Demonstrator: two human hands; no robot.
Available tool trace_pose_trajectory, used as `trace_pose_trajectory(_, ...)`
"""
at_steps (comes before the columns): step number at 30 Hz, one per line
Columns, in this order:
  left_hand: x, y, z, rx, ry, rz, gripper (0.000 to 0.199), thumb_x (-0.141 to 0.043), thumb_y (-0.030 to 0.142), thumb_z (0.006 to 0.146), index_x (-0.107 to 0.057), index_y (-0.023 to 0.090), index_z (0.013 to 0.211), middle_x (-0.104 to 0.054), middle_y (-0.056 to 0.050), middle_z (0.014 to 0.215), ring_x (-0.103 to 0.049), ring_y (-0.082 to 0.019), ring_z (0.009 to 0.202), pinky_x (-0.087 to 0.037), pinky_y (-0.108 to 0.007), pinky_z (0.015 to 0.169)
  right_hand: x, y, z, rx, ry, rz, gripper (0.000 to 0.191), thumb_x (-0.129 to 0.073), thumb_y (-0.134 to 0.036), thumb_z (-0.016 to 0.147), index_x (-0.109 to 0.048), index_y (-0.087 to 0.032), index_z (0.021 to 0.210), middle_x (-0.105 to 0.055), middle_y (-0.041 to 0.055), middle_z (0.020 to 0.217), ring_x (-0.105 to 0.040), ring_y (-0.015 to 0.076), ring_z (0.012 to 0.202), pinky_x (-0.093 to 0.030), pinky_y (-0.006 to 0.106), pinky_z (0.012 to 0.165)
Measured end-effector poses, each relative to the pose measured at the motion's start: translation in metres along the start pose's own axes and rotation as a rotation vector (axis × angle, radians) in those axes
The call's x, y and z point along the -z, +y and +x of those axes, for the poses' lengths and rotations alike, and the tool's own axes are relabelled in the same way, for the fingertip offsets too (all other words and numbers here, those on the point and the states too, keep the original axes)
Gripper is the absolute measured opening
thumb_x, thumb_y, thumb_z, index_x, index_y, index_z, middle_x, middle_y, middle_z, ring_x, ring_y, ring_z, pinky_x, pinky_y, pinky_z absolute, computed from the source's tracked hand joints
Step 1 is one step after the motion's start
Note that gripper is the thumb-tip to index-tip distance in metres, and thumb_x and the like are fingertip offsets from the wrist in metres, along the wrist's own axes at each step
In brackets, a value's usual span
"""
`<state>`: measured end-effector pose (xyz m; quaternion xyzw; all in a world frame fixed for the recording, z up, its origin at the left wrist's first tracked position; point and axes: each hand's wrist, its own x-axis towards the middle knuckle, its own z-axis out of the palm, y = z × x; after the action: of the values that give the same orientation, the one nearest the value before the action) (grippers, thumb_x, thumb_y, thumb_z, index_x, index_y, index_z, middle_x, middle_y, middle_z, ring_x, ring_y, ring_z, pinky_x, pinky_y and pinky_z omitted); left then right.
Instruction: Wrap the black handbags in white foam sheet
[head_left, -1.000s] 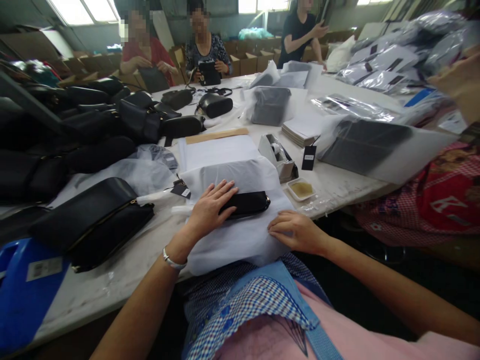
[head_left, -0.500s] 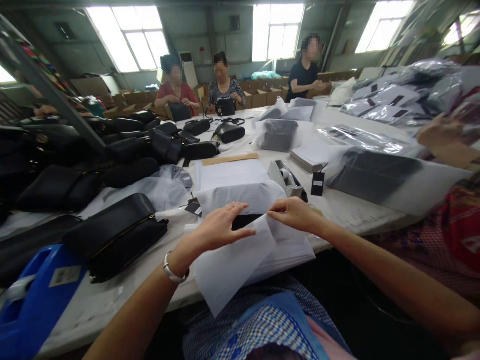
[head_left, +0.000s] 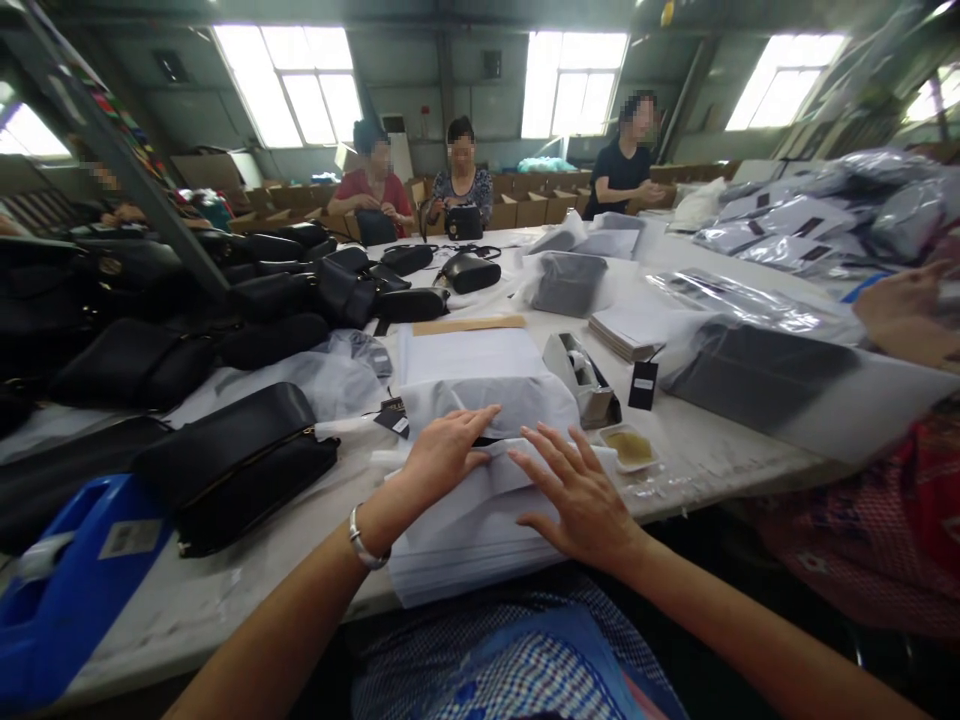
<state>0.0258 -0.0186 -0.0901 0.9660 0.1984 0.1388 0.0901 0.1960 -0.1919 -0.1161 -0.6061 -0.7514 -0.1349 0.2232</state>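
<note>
In front of me, white tissue paper (head_left: 517, 465) is folded over a black item (head_left: 491, 440), of which only a thin dark strip shows. My left hand (head_left: 442, 450) lies on the paper's left side, fingers extended and thumb toward the strip. My right hand (head_left: 581, 490) rests on the near flap with its fingers spread. Both hands are open and grip nothing visible. Beneath the bundle is a stack of white sheets (head_left: 450, 575). A black hang tag (head_left: 394, 420) lies left of the bundle, and a tape dispenser (head_left: 577, 375) stands to its right.
At left are a black handbag (head_left: 240, 460) and a blue tape dispenser (head_left: 75, 590), with more black bags behind. To the right lie a small dish (head_left: 630, 447), another hang tag (head_left: 643, 383) and a wrapped dark item (head_left: 757, 375). Co-workers stand or sit around the table.
The near sheet, previously lifted by a corner in my right hand, now lies folded over the black item. My right hand has opened and come down onto it; my left has stayed close by.
</note>
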Motion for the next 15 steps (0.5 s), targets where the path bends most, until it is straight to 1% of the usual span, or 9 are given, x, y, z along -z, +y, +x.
trace_pose_trajectory(2,0.002,0.001,0.001,0.017,-0.01,0.002,0.064,-0.065,0.029,0.087,-0.038,0.026,0.145,-0.064,-0.006,0.131,-0.061,-0.025,0.117,-0.051,-0.036,0.093,-0.006,-0.003,0.005,0.012,0.036,-0.005,0.062,-0.066,-0.037,0.085,-0.046,-0.022,0.142,-0.045,0.0116,0.149,-0.035,0.0331,0.141,-0.018,0.059,0.119)
trace_pose_trajectory(4,0.004,0.003,0.0,0.027,-0.029,-0.004,0.065,-0.065,0.03,0.086,-0.038,0.026,0.145,-0.064,-0.006,0.13,-0.062,-0.025,0.115,-0.052,-0.036,0.091,-0.009,0.0,0.015,0.025,0.098,0.004,0.044,-0.059,-0.023,0.089,-0.055,-0.023,0.133,-0.06,0.0085,0.135,-0.047,0.0283,0.132,-0.02,0.055,0.119)
trace_pose_trajectory(6,0.006,0.003,0.0,0.028,-0.051,-0.031,0.065,-0.065,0.033,0.087,-0.039,0.027,0.146,-0.065,-0.006,0.129,-0.063,-0.026,0.114,-0.052,-0.037,0.091,-0.006,0.006,0.028,0.03,0.143,0.021,0.03,-0.053,-0.013,0.091,-0.065,-0.025,0.116,-0.072,0.0037,0.115,-0.062,0.0222,0.114,-0.026,0.048,0.117)
trace_pose_trajectory(7,0.008,0.001,-0.001,0.029,-0.063,-0.062,0.064,-0.063,0.033,0.088,-0.038,0.027,0.146,-0.065,-0.006,0.129,-0.063,-0.025,0.114,-0.052,-0.037,0.092,-0.003,0.01,0.035,0.022,0.15,0.03,0.026,-0.052,-0.012,0.091,-0.067,-0.025,0.108,-0.074,0.0019,0.107,-0.067,0.0197,0.103,-0.031,0.044,0.114)
trace_pose_trajectory(9,0.013,-0.003,-0.001,0.036,-0.1,-0.141,0.058,-0.056,0.033,0.092,-0.038,0.029,0.147,-0.065,-0.004,0.13,-0.063,-0.024,0.115,-0.051,-0.037,0.094,0.005,0.018,0.05,-0.016,0.133,0.031,0.016,-0.055,-0.019,0.093,-0.069,-0.025,0.096,-0.076,0.0006,0.097,-0.069,0.0172,0.087,-0.039,0.038,0.106)
trace_pose_trajectory(10,0.016,-0.007,0.0,0.039,-0.119,-0.173,0.054,-0.052,0.034,0.094,-0.038,0.03,0.146,-0.065,-0.003,0.13,-0.064,-0.023,0.114,-0.05,-0.036,0.094,0.009,0.022,0.058,-0.043,0.112,0.02,0.013,-0.057,-0.023,0.093,-0.069,-0.025,0.093,-0.076,0.0008,0.094,-0.069,0.0173,0.083,-0.042,0.036,0.102)
trace_pose_trajectory(13,0.03,-0.021,0.005,0.044,-0.188,-0.259,0.048,-0.041,0.042,0.098,-0.042,0.032,0.145,-0.067,-0.001,0.127,-0.066,-0.022,0.11,-0.05,-0.033,0.093,0.017,0.035,0.084,-0.131,0.002,-0.029,0.015,-0.06,-0.033,0.092,-0.071,-0.025,0.089,-0.075,0.002,0.086,-0.068,0.0199,0.083,-0.048,0.033,0.085)
trace_pose_trajectory(15,0.04,-0.03,0.011,0.05,-0.245,-0.353,0.051,-0.036,0.052,0.098,-0.045,0.029,0.143,-0.067,-0.002,0.126,-0.064,-0.022,0.112,-0.048,-0.032,0.095,0.017,0.045,0.102,-0.188,-0.114,-0.022,0.015,-0.062,-0.035,0.091,-0.073,-0.025,0.09,-0.075,0.0025,0.087,-0.069,0.0214,0.086,-0.049,0.031,0.079)
